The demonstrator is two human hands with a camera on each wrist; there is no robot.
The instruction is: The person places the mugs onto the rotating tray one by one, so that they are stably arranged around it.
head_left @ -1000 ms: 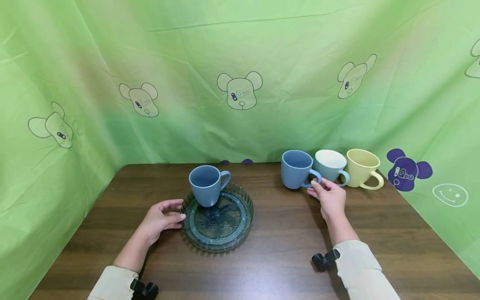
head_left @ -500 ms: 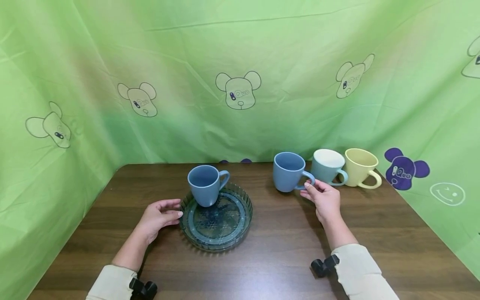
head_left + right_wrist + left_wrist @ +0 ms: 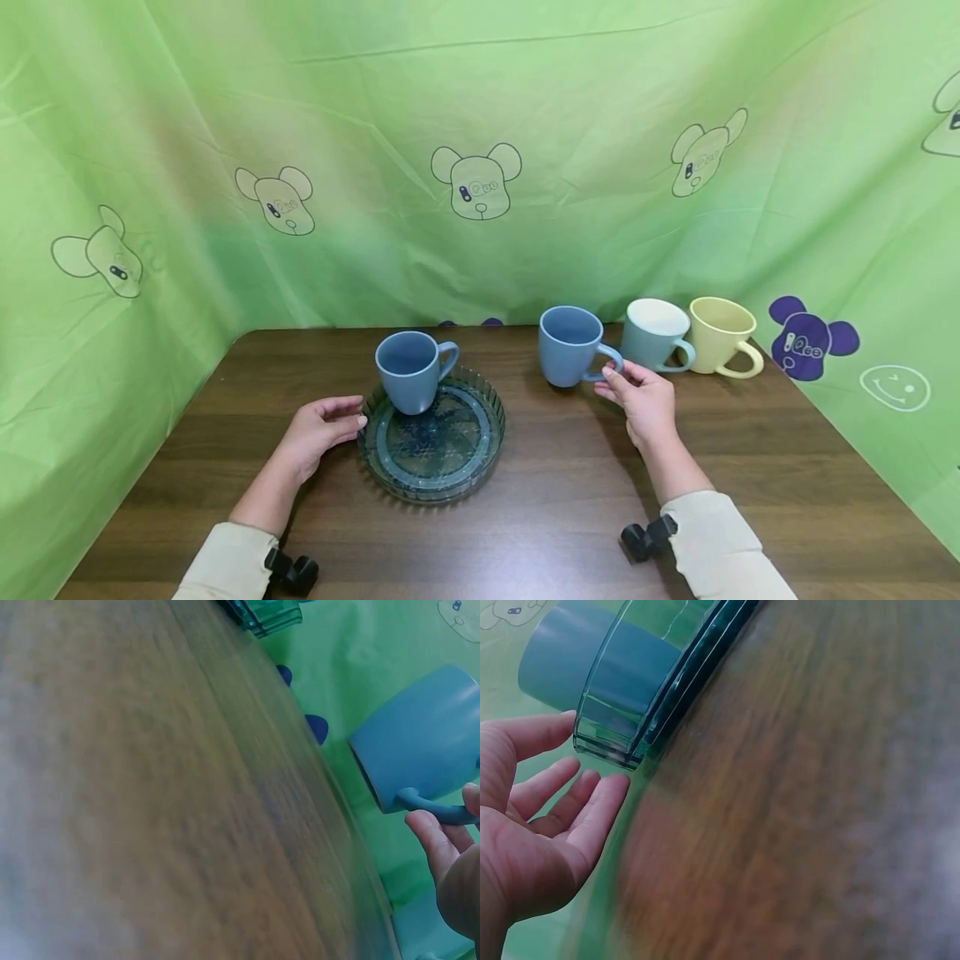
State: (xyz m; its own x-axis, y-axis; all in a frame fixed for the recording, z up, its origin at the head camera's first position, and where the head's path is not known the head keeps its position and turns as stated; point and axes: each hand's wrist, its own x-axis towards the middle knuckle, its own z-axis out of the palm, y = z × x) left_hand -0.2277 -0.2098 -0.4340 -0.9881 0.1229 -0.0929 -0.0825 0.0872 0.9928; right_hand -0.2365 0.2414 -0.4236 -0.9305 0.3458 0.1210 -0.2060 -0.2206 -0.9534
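My right hand (image 3: 647, 406) pinches the handle of a blue mug (image 3: 570, 348) between thumb and fingers. In the right wrist view that mug (image 3: 424, 739) is upright, and its base looks slightly raised off the table. A second blue mug (image 3: 408, 373) stands on the back left part of a round, dark green glass tray (image 3: 438, 487) with a fluted rim. At the tray's left side rests my left hand (image 3: 318, 433). Its loosely extended fingers (image 3: 604, 806) lie beside the glass wall, and the thumb is at the rim, as the left wrist view shows.
To the right of the held mug stand a teal mug (image 3: 654, 337) with a white inside and a yellow mug (image 3: 720, 337), side by side near the back edge. The brown wooden table (image 3: 555, 500) ends at a green printed curtain (image 3: 360, 250).
My right hand has moved the blue mug left and a little nearer, away from the teal mug. The left hand, the tray and the mug on it have stayed in place.
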